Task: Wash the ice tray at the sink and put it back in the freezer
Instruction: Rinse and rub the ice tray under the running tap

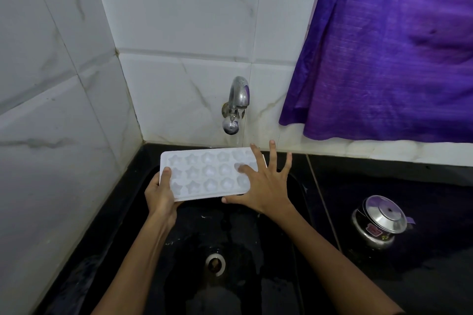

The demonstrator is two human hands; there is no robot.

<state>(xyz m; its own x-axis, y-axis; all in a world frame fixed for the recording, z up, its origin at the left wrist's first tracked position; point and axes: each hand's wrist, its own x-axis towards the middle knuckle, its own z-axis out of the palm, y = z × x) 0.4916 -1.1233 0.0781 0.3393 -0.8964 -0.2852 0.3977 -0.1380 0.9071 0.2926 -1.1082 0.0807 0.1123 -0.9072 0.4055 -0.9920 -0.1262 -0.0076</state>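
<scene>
Gripping the white star-moulded ice tray (204, 174), left hand (161, 193); right hand (261, 181) splayed flat on it.

One ice tray (208, 174), two hands (261, 186).

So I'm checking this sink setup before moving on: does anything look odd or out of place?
Nothing stands out. The ice tray is intact over the sink, and the steel pot sits upright, lidded.
</scene>
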